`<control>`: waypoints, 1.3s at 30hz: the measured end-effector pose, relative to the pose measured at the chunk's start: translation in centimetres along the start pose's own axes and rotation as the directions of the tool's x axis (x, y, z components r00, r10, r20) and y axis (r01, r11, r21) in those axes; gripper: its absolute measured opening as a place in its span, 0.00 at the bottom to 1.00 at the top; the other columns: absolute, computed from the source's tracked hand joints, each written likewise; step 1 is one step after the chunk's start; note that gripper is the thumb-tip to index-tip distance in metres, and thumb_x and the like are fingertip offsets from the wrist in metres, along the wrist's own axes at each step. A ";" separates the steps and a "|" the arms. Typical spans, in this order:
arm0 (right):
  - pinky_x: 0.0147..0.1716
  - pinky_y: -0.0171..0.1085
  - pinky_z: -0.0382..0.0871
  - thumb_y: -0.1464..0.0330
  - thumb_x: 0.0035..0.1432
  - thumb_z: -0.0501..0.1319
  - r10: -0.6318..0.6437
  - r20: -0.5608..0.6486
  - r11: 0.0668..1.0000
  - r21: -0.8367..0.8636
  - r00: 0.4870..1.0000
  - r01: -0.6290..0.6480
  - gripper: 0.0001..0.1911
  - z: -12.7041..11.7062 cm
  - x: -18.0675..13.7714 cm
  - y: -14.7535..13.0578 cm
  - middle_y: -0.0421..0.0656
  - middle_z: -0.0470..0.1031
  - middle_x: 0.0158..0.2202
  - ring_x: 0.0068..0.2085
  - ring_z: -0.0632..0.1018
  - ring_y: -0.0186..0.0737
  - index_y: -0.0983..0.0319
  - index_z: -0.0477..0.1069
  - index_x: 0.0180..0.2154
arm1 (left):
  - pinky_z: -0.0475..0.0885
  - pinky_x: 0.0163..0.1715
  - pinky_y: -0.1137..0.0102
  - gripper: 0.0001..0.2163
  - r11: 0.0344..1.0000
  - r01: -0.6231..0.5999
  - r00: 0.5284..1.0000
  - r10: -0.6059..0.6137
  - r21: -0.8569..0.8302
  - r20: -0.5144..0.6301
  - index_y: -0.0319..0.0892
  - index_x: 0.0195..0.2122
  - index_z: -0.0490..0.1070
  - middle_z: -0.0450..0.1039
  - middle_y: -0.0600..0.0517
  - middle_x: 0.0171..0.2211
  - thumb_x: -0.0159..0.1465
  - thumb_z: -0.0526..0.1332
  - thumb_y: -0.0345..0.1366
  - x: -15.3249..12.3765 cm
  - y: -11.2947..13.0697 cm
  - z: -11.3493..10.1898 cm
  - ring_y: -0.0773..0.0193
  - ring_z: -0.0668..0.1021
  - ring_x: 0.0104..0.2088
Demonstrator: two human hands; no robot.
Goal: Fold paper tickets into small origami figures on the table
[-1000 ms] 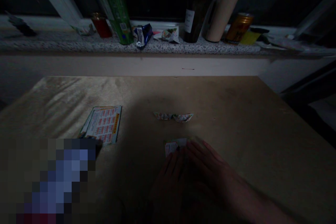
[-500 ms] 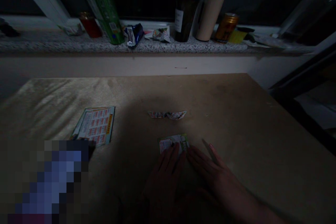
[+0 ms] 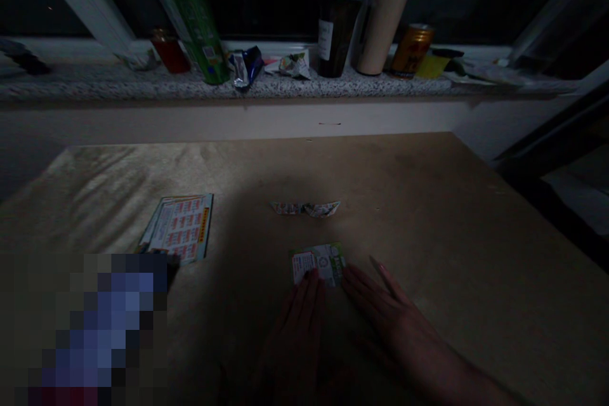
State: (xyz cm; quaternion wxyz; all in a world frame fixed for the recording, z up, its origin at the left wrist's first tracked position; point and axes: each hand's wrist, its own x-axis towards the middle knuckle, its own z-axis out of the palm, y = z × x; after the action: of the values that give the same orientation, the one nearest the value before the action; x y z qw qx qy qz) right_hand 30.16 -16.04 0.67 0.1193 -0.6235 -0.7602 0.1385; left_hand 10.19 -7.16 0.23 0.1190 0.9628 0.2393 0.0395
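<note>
A small green and white printed paper [image 3: 324, 261] lies flat on the table before me. My left hand [image 3: 301, 314] rests with fingers stretched out, their tips on the paper's lower edge. Flat on the table, my right hand [image 3: 380, 304] has its fingertips at the paper's right edge and its thumb held apart. Beyond the paper sits a narrow folded paper shape [image 3: 305, 209], pinched dark in the middle like a bow. To the left is a stack of printed paper sheets [image 3: 183, 228]. Dim light hides the lower part of both hands.
On the granite windowsill [image 3: 276, 85] stand a green bottle [image 3: 202, 38], a red jar [image 3: 170, 54], a dark bottle [image 3: 335, 35], a cardboard tube [image 3: 387, 13], an orange can [image 3: 412, 51] and crumpled wrappers [image 3: 246, 68]. A pixelated blue patch [image 3: 104, 323] covers the lower left.
My left hand has drawn back toward me, so more of the paper's face shows. The right hand stays at the paper's right edge. The whole view has shifted slightly.
</note>
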 end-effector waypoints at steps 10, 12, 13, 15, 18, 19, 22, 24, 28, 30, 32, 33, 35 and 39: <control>0.64 0.50 0.40 0.66 0.55 0.59 -0.017 0.035 1.000 -0.010 0.999 0.017 0.45 1.0 1.2 -2.1 0.47 0.39 0.67 0.66 0.43 0.46 0.67 0.35 0.65 | 0.61 0.55 0.57 0.38 1.000 -0.031 0.989 0.030 -0.002 -0.145 0.32 0.66 0.33 0.53 0.39 0.63 0.64 0.51 0.48 -0.3 0.0 1.4 0.47 0.60 0.61; 0.64 0.50 0.39 0.63 0.55 0.59 -0.020 0.078 1.000 0.008 0.997 0.020 0.45 1.2 1.4 -2.1 0.47 0.39 0.67 0.66 0.42 0.46 0.67 0.35 0.65 | 0.62 0.55 0.58 0.38 0.999 -0.039 0.988 0.041 0.013 -0.150 0.30 0.66 0.33 0.54 0.38 0.62 0.63 0.51 0.47 -0.3 -0.1 1.5 0.47 0.60 0.60; 0.64 0.51 0.39 0.61 0.55 0.60 -0.022 0.092 1.000 0.016 0.996 0.020 0.45 1.4 1.4 -2.1 0.47 0.38 0.67 0.66 0.42 0.47 0.67 0.36 0.65 | 0.62 0.55 0.58 0.38 0.999 -0.042 0.988 0.045 0.023 -0.150 0.30 0.66 0.33 0.54 0.38 0.62 0.63 0.51 0.46 -0.3 -0.1 1.5 0.47 0.60 0.60; 0.63 0.51 0.40 0.59 0.55 0.60 -0.019 0.100 1.000 0.025 0.995 0.016 0.45 1.6 1.5 -1.9 0.46 0.39 0.67 0.66 0.44 0.47 0.66 0.38 0.65 | 0.62 0.55 0.58 0.37 0.998 -0.048 0.988 0.054 0.044 -0.143 0.29 0.66 0.33 0.54 0.37 0.62 0.64 0.50 0.44 -0.2 -0.2 1.6 0.48 0.60 0.61; 0.63 0.50 0.43 0.59 0.56 0.59 0.009 0.075 1.000 0.016 0.997 -0.010 0.43 2.1 1.4 -1.8 0.46 0.40 0.67 0.66 0.46 0.47 0.66 0.40 0.65 | 0.62 0.55 0.58 0.37 0.995 -0.050 0.989 0.061 0.084 -0.137 0.25 0.65 0.29 0.54 0.35 0.62 0.64 0.49 0.41 -0.2 -0.3 1.9 0.48 0.60 0.61; 0.63 0.49 0.45 0.60 0.56 0.59 0.014 0.061 1.000 0.010 0.998 -0.015 0.42 2.2 1.4 -1.8 0.46 0.41 0.66 0.66 0.47 0.47 0.66 0.41 0.65 | 0.62 0.55 0.58 0.37 0.995 -0.041 0.989 0.054 0.096 -0.137 0.24 0.65 0.29 0.54 0.34 0.62 0.64 0.49 0.40 -0.2 -0.4 2.0 0.47 0.59 0.61; 0.63 0.46 0.49 0.60 0.56 0.59 0.019 0.041 1.000 -0.002 0.999 -0.019 0.42 2.2 1.5 -2.1 0.47 0.43 0.66 0.65 0.49 0.46 0.68 0.43 0.65 | 0.62 0.55 0.58 0.35 0.995 -0.021 0.991 0.034 0.101 -0.128 0.27 0.65 0.28 0.52 0.36 0.62 0.64 0.48 0.36 -0.4 -0.2 2.3 0.48 0.59 0.61; 0.62 0.45 0.50 0.60 0.55 0.59 0.014 0.041 1.000 -0.008 0.999 -0.014 0.42 2.1 1.6 -2.2 0.48 0.44 0.66 0.65 0.50 0.46 0.68 0.44 0.64 | 0.63 0.55 0.59 0.34 0.996 -0.037 0.993 0.046 0.086 -0.110 0.29 0.65 0.28 0.52 0.38 0.63 0.64 0.48 0.35 -0.5 -0.1 2.3 0.50 0.59 0.61; 0.62 0.45 0.50 0.61 0.56 0.58 -0.009 0.021 1.000 -0.024 1.000 0.010 0.40 1.9 1.6 -2.3 0.48 0.43 0.66 0.65 0.49 0.46 0.69 0.44 0.64 | 0.63 0.55 0.57 0.35 0.997 -0.044 0.994 0.050 0.069 -0.095 0.29 0.66 0.28 0.52 0.37 0.63 0.64 0.48 0.38 -0.5 0.1 2.3 0.48 0.60 0.61; 0.63 0.45 0.48 0.62 0.56 0.58 -0.015 0.011 1.000 -0.018 1.000 0.015 0.41 2.0 1.5 -2.2 0.47 0.42 0.66 0.65 0.48 0.45 0.68 0.43 0.64 | 0.64 0.54 0.57 0.36 0.996 -0.046 0.994 0.054 0.073 -0.100 0.29 0.66 0.29 0.53 0.37 0.63 0.64 0.49 0.40 -0.5 0.1 2.4 0.48 0.61 0.60; 0.63 0.45 0.48 0.62 0.56 0.58 -0.010 0.006 1.000 -0.003 1.000 0.010 0.41 2.1 1.2 -2.0 0.47 0.42 0.66 0.65 0.49 0.45 0.67 0.42 0.65 | 0.64 0.54 0.58 0.36 0.996 -0.049 0.992 0.058 0.080 -0.110 0.29 0.66 0.31 0.54 0.37 0.62 0.64 0.48 0.42 -0.5 0.0 2.4 0.48 0.61 0.60; 0.63 0.46 0.48 0.62 0.56 0.58 -0.001 0.000 1.000 0.001 1.000 0.001 0.41 2.2 1.1 -2.0 0.47 0.43 0.66 0.65 0.49 0.45 0.67 0.42 0.65 | 0.64 0.54 0.58 0.36 0.995 -0.049 0.992 0.058 0.084 -0.114 0.29 0.66 0.33 0.54 0.37 0.62 0.64 0.49 0.43 -0.5 -0.1 2.4 0.48 0.61 0.60; 0.63 0.46 0.49 0.63 0.56 0.58 0.022 -0.023 1.000 -0.004 1.000 -0.022 0.40 2.3 0.9 -1.9 0.48 0.45 0.66 0.65 0.49 0.46 0.68 0.44 0.64 | 0.64 0.54 0.59 0.36 0.994 -0.044 0.991 0.056 0.099 -0.124 0.28 0.65 0.36 0.54 0.36 0.62 0.64 0.49 0.45 -0.5 -0.3 2.1 0.49 0.61 0.60; 0.62 0.48 0.50 0.64 0.56 0.58 0.017 -0.048 0.999 -0.029 0.999 -0.019 0.38 2.3 0.9 -1.8 0.49 0.50 0.65 0.65 0.51 0.47 0.69 0.47 0.64 | 0.61 0.55 0.61 0.35 0.988 -0.070 0.987 0.089 0.138 -0.133 0.28 0.65 0.43 0.56 0.37 0.61 0.64 0.49 0.47 -0.2 -0.7 1.1 0.51 0.61 0.60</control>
State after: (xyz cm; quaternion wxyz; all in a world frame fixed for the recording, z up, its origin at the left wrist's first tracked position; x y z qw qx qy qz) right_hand 27.48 -15.66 -0.82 0.1267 -0.6351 -0.7535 0.1133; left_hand 9.80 -6.87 -0.98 0.0361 0.9723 0.2105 0.0950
